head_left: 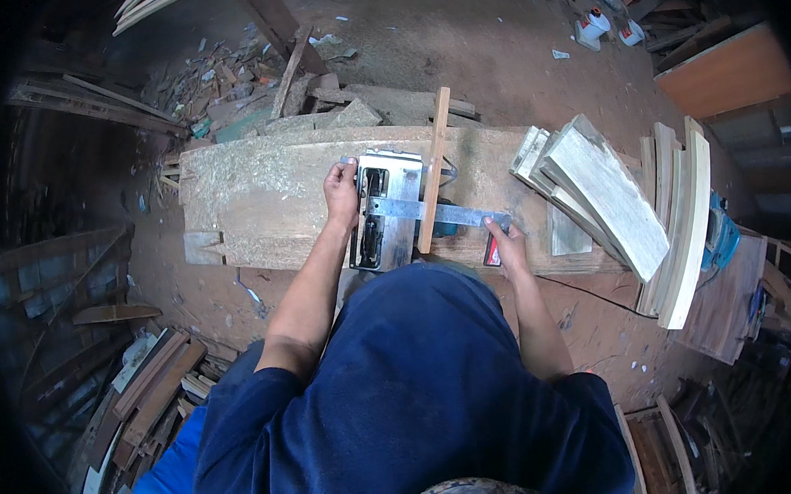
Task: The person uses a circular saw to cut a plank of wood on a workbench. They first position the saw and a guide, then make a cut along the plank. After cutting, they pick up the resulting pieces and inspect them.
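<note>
An upturned power tool (404, 239) lies on the wooden workbench, its flat metal base plate up, with dark slots along the left part. I cannot tell its exact kind. My left hand (342, 194) is closed on the plate's left edge. Across the plate lies a flat steel ruler (455, 214), passing a narrow upright-looking wooden strip (436, 160) at the plate's right side. At the ruler's right end, my right hand (508, 243) pinches it between thumb and fingers. A small red and black object (492, 252) shows beside that hand; whether I hold it is unclear.
The plank workbench (258, 187) carries sawdust. Curved wooden pieces (612, 200) are stacked at its right, near a teal power tool (721, 237). A dark cord (595, 296) runs along the front edge. Scrap wood (157, 394) lies at lower left, white containers (592, 26) at far right.
</note>
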